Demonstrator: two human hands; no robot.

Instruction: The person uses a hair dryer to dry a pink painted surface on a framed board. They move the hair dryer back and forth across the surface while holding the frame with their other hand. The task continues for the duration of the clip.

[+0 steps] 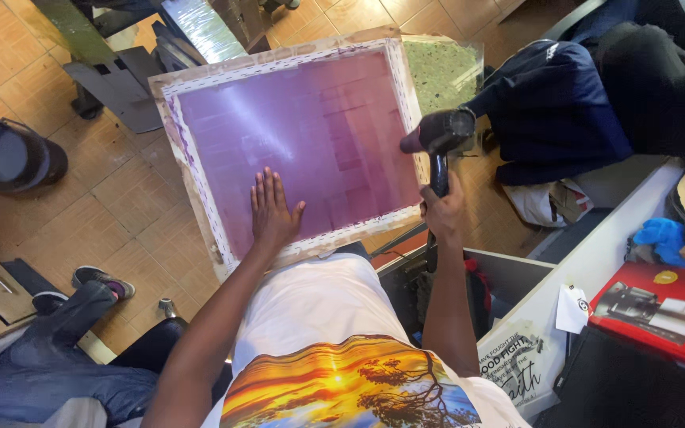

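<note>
A person steadies a purple screen and aims a dryer at it.

The screen [303, 135], a wooden frame with violet mesh, tilts up against the person's lap over the tiled floor [120, 198], its far edge towards a metal stand [112, 79]. To its right a dark jacket [552, 111] lies heaped, with a white desk [596, 254] below it carrying a red box [660, 313] and a blue cloth [663, 238]. At left sit a dark cap [5, 154] and another person's jeans and shoe [101, 279]. The left hand [273, 210] lies flat, fingers spread wide, on the mesh near the lower edge. The right hand [443, 210] is wrapped round the handle of the black dryer [440, 135], whose nozzle points at the screen's right edge.
</note>
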